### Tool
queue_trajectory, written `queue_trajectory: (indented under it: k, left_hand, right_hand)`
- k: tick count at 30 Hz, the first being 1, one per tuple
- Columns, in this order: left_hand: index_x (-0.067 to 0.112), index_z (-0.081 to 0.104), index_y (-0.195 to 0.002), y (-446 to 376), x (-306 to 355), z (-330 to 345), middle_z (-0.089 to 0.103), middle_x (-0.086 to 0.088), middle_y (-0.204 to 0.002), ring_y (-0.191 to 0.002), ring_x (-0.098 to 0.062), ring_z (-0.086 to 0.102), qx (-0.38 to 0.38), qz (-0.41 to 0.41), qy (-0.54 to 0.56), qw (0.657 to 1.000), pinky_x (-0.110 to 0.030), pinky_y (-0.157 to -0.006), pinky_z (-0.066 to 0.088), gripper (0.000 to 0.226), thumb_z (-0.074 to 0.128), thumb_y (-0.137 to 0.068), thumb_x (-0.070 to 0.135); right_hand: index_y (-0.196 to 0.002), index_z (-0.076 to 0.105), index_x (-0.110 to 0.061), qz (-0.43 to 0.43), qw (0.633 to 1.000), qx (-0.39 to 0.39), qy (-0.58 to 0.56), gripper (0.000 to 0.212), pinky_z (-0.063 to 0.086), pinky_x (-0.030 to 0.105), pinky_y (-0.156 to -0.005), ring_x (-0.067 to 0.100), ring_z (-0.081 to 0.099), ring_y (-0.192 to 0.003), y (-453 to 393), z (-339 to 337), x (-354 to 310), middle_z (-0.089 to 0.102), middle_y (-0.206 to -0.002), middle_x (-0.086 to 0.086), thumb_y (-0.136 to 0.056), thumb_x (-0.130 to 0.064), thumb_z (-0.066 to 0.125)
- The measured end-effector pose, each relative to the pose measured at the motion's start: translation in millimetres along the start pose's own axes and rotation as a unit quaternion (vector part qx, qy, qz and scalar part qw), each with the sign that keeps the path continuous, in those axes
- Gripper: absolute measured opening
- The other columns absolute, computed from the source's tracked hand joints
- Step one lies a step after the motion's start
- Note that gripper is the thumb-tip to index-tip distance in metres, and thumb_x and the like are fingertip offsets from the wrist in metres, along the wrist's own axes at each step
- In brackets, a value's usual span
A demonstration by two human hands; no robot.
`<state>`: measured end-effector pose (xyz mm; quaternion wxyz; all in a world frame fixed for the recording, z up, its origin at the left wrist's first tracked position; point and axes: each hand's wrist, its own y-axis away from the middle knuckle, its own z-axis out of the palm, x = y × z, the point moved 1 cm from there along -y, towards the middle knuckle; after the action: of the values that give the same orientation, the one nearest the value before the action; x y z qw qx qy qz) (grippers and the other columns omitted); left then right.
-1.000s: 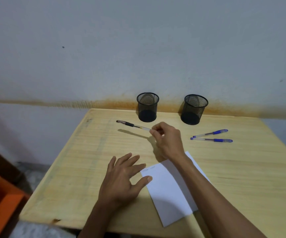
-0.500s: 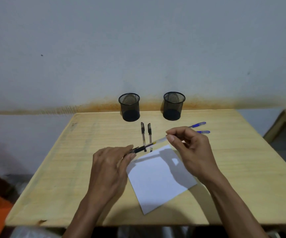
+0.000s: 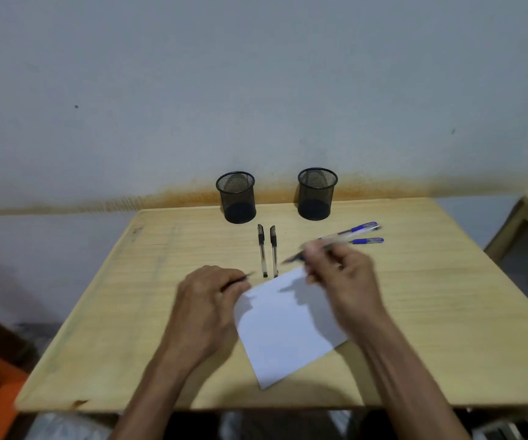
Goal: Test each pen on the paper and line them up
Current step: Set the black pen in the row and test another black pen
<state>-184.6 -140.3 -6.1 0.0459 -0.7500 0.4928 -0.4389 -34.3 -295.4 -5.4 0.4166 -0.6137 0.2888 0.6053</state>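
Curled fingers (image 3: 315,249) of the right hand (image 3: 348,281) pinch a clear-barrelled pen (image 3: 335,241), which is blurred and slants from lower left to upper right above the far corner of the white paper (image 3: 284,325). Its dark tip end points down-left toward the paper but hangs apart from it. The left hand (image 3: 205,306) rests on the table (image 3: 113,312) at the paper's left edge, its fingers bent around a small dark piece (image 3: 238,278), most likely the pen's cap, though blur hides the detail. Two black-capped pens (image 3: 268,250) lie side by side and parallel, just beyond the paper's far corner, caps toward the wall. Two blue-capped pens (image 3: 365,235) lie close together to the right, partly behind the held pen. Two black mesh cups (image 3: 236,198) stand upright at the table's far edge against the wall, well apart from each other. The paper lies flat and turned at an angle to the table's edge.
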Motion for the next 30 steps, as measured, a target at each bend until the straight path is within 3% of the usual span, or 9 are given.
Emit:
queue_trajectory:
  k: [2, 4, 8, 14, 17, 21, 23, 26, 30]
  left_hand:
    - [0.020, 0.077, -0.082, -1.7, -21.4, -21.0, 0.071, 0.020, -0.075, -0.075, 0.007, 0.063, 0.022, -0.087, 0.007, 0.996, -0.005, -0.065, 0.040, 0.007, 0.075, -0.085, 0.014]
    - [0.021, 0.078, -0.086, -1.8, -40.5, -34.0, 0.068, 0.028, -0.075, -0.075, 0.016, 0.058, 0.017, -0.124, -0.016, 0.992, -0.002, -0.062, 0.037, 0.004, 0.076, -0.084, 0.019]
    - [0.016, 0.076, -0.097, -0.5, -56.9, -21.8, 0.067, 0.020, -0.078, -0.081, 0.017, 0.058, 0.031, -0.151, -0.020, 0.988, 0.000, -0.065, 0.037, 0.012, 0.074, -0.085, 0.016]
    - [0.017, 0.068, -0.087, -9.7, -77.2, -1.7, 0.068, 0.009, -0.072, -0.072, -0.012, 0.064, 0.022, -0.194, -0.060, 0.979, -0.016, -0.064, 0.045, 0.003, 0.070, -0.088, 0.020]
    - [0.019, 0.072, -0.083, -20.7, -93.9, 3.1, 0.072, 0.003, -0.082, -0.083, -0.025, 0.065, 0.004, -0.191, -0.140, 0.971, -0.038, -0.079, 0.049, 0.007, 0.069, -0.087, 0.024]
    - [0.013, 0.070, -0.075, -20.1, -106.9, 10.9, 0.071, 0.000, -0.079, -0.084, -0.030, 0.064, -0.017, -0.185, -0.174, 0.967, -0.040, -0.074, 0.047, 0.017, 0.069, -0.088, 0.025]
    - [0.011, 0.071, -0.087, -14.6, -109.2, 13.2, 0.072, -0.004, -0.088, -0.091, -0.034, 0.064, -0.006, -0.187, -0.162, 0.969, -0.043, -0.079, 0.050, 0.017, 0.069, -0.087, 0.028]
    - [0.016, 0.066, -0.116, -1.3, -98.2, 15.2, 0.069, -0.001, -0.115, -0.111, -0.029, 0.059, 0.037, -0.169, -0.121, 0.977, -0.048, -0.093, 0.047, 0.036, 0.069, -0.087, 0.037]
    - [0.021, 0.068, -0.116, 18.0, -74.6, 22.6, 0.067, 0.007, -0.119, -0.114, -0.012, 0.056, -0.002, -0.042, -0.033, 0.999, -0.042, -0.097, 0.047, 0.037, 0.067, -0.085, 0.041]
  right_hand:
    - [-0.086, 0.074, -0.010, -0.017, 0.998, 0.050, -0.024, 0.012, 0.052, 0.020, -0.063, 0.009, 0.060, -0.060, -20.0, -28.7, -12.0, 0.068, -0.065, -0.004, -0.094, -0.018, 0.069]
    - [-0.086, 0.075, -0.011, -0.026, 0.999, 0.035, -0.008, 0.010, 0.055, 0.023, -0.064, 0.011, 0.063, -0.065, -29.4, -37.0, -16.6, 0.071, -0.067, -0.003, -0.094, -0.016, 0.070]
    - [-0.093, 0.076, -0.013, 0.009, 0.999, -0.001, 0.031, 0.008, 0.058, 0.026, -0.069, 0.010, 0.070, -0.070, -19.2, -12.2, 3.4, 0.073, -0.068, -0.004, -0.094, -0.018, 0.070]
    - [-0.093, 0.077, -0.014, 0.060, 0.998, 0.007, 0.031, 0.007, 0.058, 0.029, -0.072, 0.008, 0.070, -0.068, -2.9, -2.1, 23.9, 0.075, -0.071, -0.003, -0.093, -0.019, 0.072]
    - [-0.090, 0.077, -0.014, 0.063, 0.997, 0.010, 0.042, 0.007, 0.056, 0.024, -0.067, 0.005, 0.069, -0.064, 1.8, -3.3, 24.3, 0.074, -0.068, -0.007, -0.093, -0.017, 0.071]
    - [-0.090, 0.076, -0.012, 0.072, 0.996, 0.010, 0.054, 0.008, 0.055, 0.022, -0.065, 0.006, 0.069, -0.063, 6.5, -4.3, 28.9, 0.075, -0.069, -0.004, -0.093, -0.016, 0.071]
    - [-0.091, 0.076, -0.010, 0.078, 0.995, 0.010, 0.054, 0.009, 0.057, 0.023, -0.065, 0.011, 0.072, -0.066, 9.8, -0.3, 32.2, 0.077, -0.073, 0.001, -0.094, -0.017, 0.070]
    - [-0.096, 0.071, -0.004, 0.078, 0.997, -0.001, 0.028, 0.008, 0.061, 0.024, -0.065, 0.018, 0.077, -0.073, 13.0, 11.9, 32.3, 0.079, -0.078, 0.008, -0.094, -0.012, 0.069]
    - [-0.088, 0.065, -0.006, 0.028, 0.997, -0.020, 0.063, 0.016, 0.064, 0.033, -0.070, 0.022, 0.076, -0.078, 4.7, 33.8, 28.7, 0.077, -0.082, 0.009, -0.082, 0.000, 0.079]
